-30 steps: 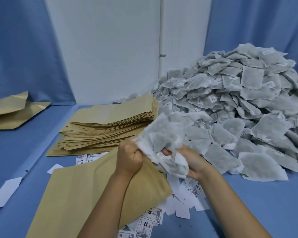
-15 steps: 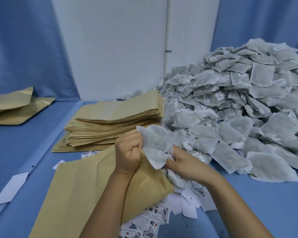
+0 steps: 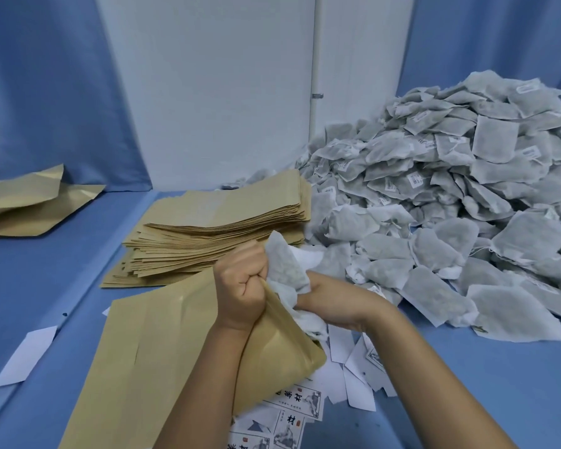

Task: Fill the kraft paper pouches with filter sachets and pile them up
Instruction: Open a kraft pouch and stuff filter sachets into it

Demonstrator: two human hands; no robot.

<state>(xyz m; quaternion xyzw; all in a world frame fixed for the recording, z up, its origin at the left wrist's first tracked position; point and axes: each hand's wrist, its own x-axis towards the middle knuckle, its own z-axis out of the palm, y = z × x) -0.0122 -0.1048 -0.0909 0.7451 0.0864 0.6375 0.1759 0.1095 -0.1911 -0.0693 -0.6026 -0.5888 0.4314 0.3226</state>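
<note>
1. Two hands meet at frame centre: I see the left hand (image 3: 243,283) clenched on the mouth edge of the pouch (image 3: 175,351), and the right hand (image 3: 331,303) grasping a bunch of sachets (image 3: 285,270).
2. The pouch's long axis runs from that mouth down to the lower left, over the counter (image 3: 467,384).
3. The sachets sit partly in the mouth, touching the left fist. I judge the push goes down-left along the axis, with the right hand nearer.

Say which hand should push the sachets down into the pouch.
Right. The right hand grips the sachets at the mouth of the pouch, while the left hand clutches its rim.
</note>
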